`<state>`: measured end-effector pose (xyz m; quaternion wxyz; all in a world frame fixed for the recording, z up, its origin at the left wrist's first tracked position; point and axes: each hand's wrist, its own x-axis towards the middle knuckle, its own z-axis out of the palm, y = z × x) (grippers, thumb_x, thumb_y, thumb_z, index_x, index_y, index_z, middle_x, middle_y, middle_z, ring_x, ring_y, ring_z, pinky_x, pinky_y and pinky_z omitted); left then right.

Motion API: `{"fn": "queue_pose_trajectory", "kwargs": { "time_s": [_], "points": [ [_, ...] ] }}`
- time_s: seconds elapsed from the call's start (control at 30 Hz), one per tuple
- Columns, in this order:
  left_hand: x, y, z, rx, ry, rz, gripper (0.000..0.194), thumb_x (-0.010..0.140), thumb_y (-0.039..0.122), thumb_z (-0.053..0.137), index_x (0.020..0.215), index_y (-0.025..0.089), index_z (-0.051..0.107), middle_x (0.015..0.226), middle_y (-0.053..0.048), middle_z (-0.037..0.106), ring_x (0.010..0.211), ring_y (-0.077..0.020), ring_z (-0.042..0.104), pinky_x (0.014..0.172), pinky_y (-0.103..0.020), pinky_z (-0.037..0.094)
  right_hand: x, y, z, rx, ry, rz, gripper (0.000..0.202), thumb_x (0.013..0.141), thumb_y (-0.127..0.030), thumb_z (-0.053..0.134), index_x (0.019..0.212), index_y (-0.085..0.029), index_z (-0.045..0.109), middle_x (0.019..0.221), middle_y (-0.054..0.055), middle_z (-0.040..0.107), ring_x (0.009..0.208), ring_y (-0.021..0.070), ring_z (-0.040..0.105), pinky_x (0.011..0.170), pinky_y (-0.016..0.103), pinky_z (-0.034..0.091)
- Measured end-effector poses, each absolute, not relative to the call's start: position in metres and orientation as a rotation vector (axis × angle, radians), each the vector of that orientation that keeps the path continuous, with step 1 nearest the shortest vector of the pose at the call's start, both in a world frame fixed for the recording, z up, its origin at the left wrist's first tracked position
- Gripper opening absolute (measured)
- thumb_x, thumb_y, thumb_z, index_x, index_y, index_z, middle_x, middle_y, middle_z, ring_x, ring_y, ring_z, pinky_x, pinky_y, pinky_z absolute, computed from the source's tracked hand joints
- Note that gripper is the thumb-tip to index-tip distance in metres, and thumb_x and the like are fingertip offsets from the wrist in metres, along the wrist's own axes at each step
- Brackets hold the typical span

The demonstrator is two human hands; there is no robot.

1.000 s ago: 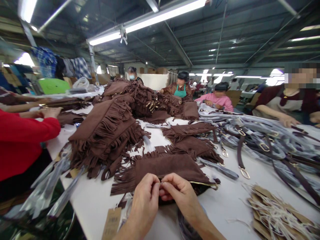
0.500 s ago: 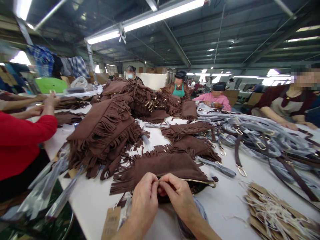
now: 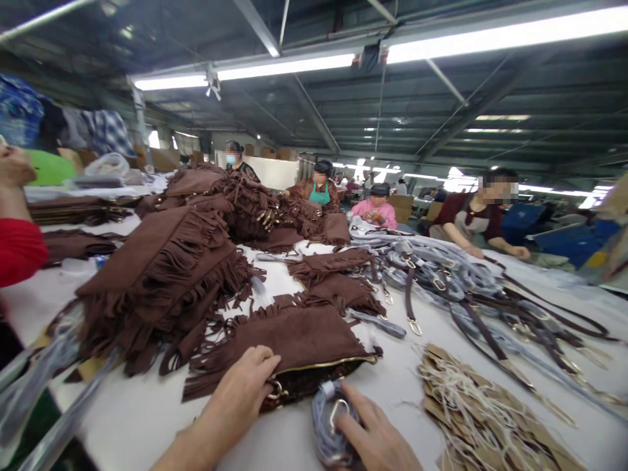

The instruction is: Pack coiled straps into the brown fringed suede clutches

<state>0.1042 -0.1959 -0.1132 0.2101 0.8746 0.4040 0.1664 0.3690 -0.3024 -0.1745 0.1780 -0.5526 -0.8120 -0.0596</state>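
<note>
A brown fringed bag (image 3: pixel 309 337) lies in front of me, its gold zipper open along the near edge. My left hand (image 3: pixel 245 383) grips the bag's near left edge beside a metal ring; its fingertips are partly tucked out of sight. To the right, a coiled strap in grey plastic wrap (image 3: pixel 324 425) with a metal clasp sits on the white table (image 3: pixel 287 432). My right hand (image 3: pixel 367 425) is at the coil's right side, thumb and fingers around it, thumb near the clasp.
Large piles of brown fringed bags (image 3: pixel 157 281) stand at left and behind. Wrapped straps (image 3: pixel 441 275) spread at right, with stringed cardboard tags (image 3: pixel 485 412) nearer. A red sleeve (image 3: pixel 19 252) is at far left; several people are across the table.
The view has swung right. My hands have parted: the left stays at the bag's edge, while the right has moved down to the coiled strap. The bag's opening shows more.
</note>
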Motion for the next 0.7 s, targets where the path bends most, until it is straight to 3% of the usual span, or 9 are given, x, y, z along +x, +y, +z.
{"fn": "queue_pose_trajectory", "kwargs": {
  "time_s": [0.13,0.27,0.37,0.43,0.5,0.6,0.7],
  "points": [
    [0.086,-0.187,-0.107,2.332,0.906,0.413,0.069,0.064,0.002,0.046,0.132,0.019,0.05,0.135,-0.008,0.049,0.124,-0.0212,0.045,0.111,-0.033,0.032,0.363,-0.304,-0.132,-1.528,-2.228,0.088,0.033,0.071,-0.033,0.076,0.102,-0.026,0.066,0.132,0.011,0.058,0.115,0.0269,0.059,0.094,0.033,0.051],
    [0.078,-0.186,-0.088,2.273,0.884,0.531,0.051,0.071,0.003,0.039,0.113,0.02,0.061,0.119,-0.006,0.058,0.114,-0.0184,0.051,0.105,-0.029,0.036,0.347,-0.292,-0.101,-1.476,-2.223,0.331,0.03,0.07,-0.021,0.07,0.1,-0.023,0.066,0.13,0.01,0.059,0.114,0.0224,0.06,0.093,0.025,0.049],
    [0.079,-0.189,-0.077,2.264,0.916,0.62,0.045,0.071,0.002,0.037,0.103,0.02,0.064,0.113,-0.005,0.06,0.11,-0.018,0.052,0.101,-0.028,0.038,0.332,-0.272,-0.096,-1.555,-2.172,0.37,0.019,0.073,-0.019,0.065,0.091,-0.021,0.066,0.114,0.008,0.065,0.101,0.0198,0.064,0.087,0.025,0.05],
    [0.081,-0.193,-0.072,2.257,0.916,0.632,0.045,0.067,0.001,0.037,0.097,0.02,0.064,0.108,-0.004,0.06,0.106,-0.0173,0.053,0.096,-0.026,0.04,0.327,-0.255,-0.102,-1.638,-2.174,0.318,0.009,0.08,-0.024,0.063,0.088,-0.022,0.065,0.102,0.006,0.067,0.093,0.0201,0.064,0.082,0.029,0.051],
    [0.085,-0.196,-0.071,2.249,0.899,0.633,0.042,0.065,-0.001,0.037,0.089,0.021,0.064,0.102,-0.002,0.061,0.099,-0.0162,0.055,0.09,-0.025,0.042,0.327,-0.237,-0.114,-1.779,-2.143,0.139,0.013,0.087,-0.026,0.058,0.096,-0.021,0.066,0.102,0.008,0.068,0.094,0.0233,0.064,0.083,0.034,0.051],
    [0.092,-0.201,-0.073,2.239,0.868,0.62,0.036,0.064,-0.002,0.037,0.078,0.02,0.062,0.094,-0.001,0.06,0.093,-0.015,0.056,0.082,-0.023,0.041,0.329,-0.209,-0.137,-1.934,-2.091,-0.133,0.028,0.085,-0.008,0.056,0.107,-0.021,0.067,0.104,0.012,0.07,0.099,0.0266,0.064,0.085,0.036,0.05],
    [0.091,-0.204,-0.076,2.181,0.84,0.586,0.037,0.066,-0.001,0.039,0.082,0.021,0.065,0.095,-0.001,0.06,0.094,-0.0149,0.056,0.083,-0.023,0.041,0.329,-0.189,-0.154,-1.909,-2.088,-0.162,0.035,0.082,0.001,0.052,0.102,-0.02,0.07,0.1,0.013,0.072,0.097,0.025,0.066,0.084,0.033,0.049]
  ]
}}
